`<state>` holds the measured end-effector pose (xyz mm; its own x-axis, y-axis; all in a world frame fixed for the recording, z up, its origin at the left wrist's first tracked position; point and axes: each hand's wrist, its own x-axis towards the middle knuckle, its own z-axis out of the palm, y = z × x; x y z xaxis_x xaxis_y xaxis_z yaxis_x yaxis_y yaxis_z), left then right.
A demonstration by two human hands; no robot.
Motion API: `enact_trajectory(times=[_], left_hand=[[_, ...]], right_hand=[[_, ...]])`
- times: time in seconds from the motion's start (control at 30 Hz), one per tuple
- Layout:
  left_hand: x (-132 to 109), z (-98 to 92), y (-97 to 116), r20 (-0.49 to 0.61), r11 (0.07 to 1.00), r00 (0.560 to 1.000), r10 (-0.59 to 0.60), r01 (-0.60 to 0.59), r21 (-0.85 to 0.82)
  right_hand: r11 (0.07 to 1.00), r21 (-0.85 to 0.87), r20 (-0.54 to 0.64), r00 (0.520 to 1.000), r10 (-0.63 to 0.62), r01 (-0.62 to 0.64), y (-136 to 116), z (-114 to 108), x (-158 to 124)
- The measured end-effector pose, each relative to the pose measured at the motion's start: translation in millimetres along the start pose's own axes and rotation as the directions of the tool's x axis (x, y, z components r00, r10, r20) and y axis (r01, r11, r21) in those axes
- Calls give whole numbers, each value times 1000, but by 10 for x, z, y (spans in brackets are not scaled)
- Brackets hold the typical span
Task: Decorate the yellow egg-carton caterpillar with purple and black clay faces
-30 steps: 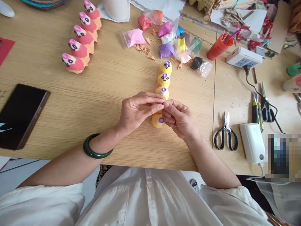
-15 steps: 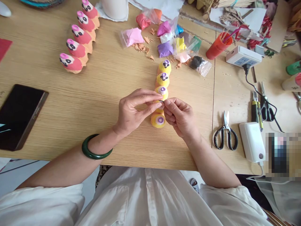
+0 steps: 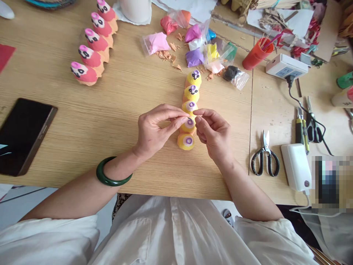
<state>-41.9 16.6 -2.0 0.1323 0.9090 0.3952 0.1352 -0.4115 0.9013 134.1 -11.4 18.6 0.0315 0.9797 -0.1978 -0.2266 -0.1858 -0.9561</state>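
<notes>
My left hand (image 3: 156,127) is above the yellow row, with thumb and index fingertips pinched together; whatever lies between them is too small to make out. Close by on the right is my right hand (image 3: 213,132), its index finger and thumb apart and the other fingers curled. Under the fingertips stands a row of yellow-painted egg-carton cups (image 3: 186,141) with purple rings on pale patches. The two farthest cups also carry small black face marks. A green bangle (image 3: 101,173) circles my left wrist.
Pink-red egg-carton cups (image 3: 88,73) with faces stand at the upper left, above a phone (image 3: 24,136). Bags of coloured clay (image 3: 194,57) and orange scraps lie beyond the yellow row. To the right are a red cup (image 3: 257,53), scissors (image 3: 264,158), a power bank (image 3: 296,167) and a power strip (image 3: 286,68).
The thin black strip seen between my fingertips no longer shows. My right index finger has lifted away from the thumb, and the hands have parted slightly, uncovering the fourth yellow cup.
</notes>
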Motion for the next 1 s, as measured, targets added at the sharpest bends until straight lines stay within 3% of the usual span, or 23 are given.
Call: enact_trajectory(times=[0.13,0.23,0.43,0.6,1.0], left_hand=[[-16,8,-8,21,996,999,-39,40,-83],[-23,12,-17,50,988,994,-95,101,-120],[-20,16,12,96,970,982,-165,179,-166],[-13,12,68,123,944,963,-239,260,-203],[2,4,112,149,928,947,-283,310,-207]], right_hand=[[936,-253,10,968,-251,246,61,-45,2],[875,-354,94,943,-319,332,97,-72,-6],[814,-387,111,899,-425,432,130,-86,-16],[717,-329,170,785,-596,615,198,-103,42],[655,-334,216,732,-646,677,186,-109,56]])
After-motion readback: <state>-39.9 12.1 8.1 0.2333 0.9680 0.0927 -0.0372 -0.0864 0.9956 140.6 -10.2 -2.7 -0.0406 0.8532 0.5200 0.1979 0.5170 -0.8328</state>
